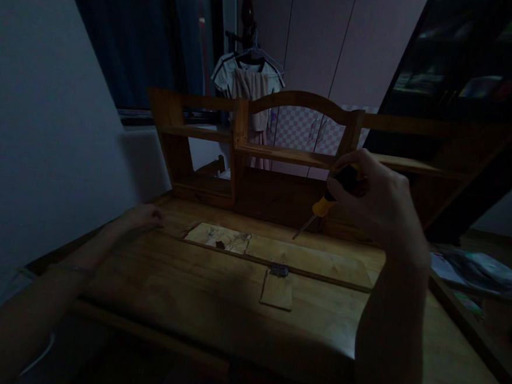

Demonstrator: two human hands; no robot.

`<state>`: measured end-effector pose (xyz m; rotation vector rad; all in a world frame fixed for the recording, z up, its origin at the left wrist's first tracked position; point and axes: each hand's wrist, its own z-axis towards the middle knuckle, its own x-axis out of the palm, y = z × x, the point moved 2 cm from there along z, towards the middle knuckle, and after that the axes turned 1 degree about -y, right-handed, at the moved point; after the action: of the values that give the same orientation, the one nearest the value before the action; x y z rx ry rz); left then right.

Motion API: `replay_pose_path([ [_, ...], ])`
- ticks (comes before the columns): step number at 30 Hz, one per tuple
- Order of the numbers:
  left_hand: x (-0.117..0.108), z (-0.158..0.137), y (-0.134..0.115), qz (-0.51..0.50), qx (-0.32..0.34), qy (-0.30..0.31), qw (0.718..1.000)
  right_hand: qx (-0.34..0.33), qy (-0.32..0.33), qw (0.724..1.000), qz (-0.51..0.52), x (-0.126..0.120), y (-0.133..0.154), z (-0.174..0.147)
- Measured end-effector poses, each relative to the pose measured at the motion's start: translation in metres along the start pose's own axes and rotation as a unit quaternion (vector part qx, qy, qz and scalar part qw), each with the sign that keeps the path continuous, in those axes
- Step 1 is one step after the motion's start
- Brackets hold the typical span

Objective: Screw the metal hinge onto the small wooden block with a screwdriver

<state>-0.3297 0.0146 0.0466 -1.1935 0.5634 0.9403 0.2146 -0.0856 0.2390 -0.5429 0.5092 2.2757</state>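
**Screwdriver held above the wooden table**

At middle left, the left hand lies on the table near its far left edge; its grip holds nothing, though the dim light hides how far the fingers curl. At lower centre a small metal fitting sits on a wooden strip. Right of centre, the right hand has its grip closed around a screwdriver. The tool's long axis slants down-left, tip toward the fitting but apart from it. The right hand is nearer.
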Motion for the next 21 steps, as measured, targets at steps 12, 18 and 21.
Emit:
replay_pose_path([
  [12,0.166,-0.064,-0.262,-0.238,0.285,0.266,0.889,0.014,0.143,0.988,-0.053,0.002,0.003,-0.006],
  [18,0.219,-0.076,-0.274,-0.209,0.374,0.249,0.868,0.009,0.197,0.978,-0.066,0.013,-0.003,-0.009],
  [21,0.224,-0.076,-0.270,-0.182,0.374,0.214,0.884,0.009,0.220,0.973,-0.068,0.022,-0.003,-0.009],
])
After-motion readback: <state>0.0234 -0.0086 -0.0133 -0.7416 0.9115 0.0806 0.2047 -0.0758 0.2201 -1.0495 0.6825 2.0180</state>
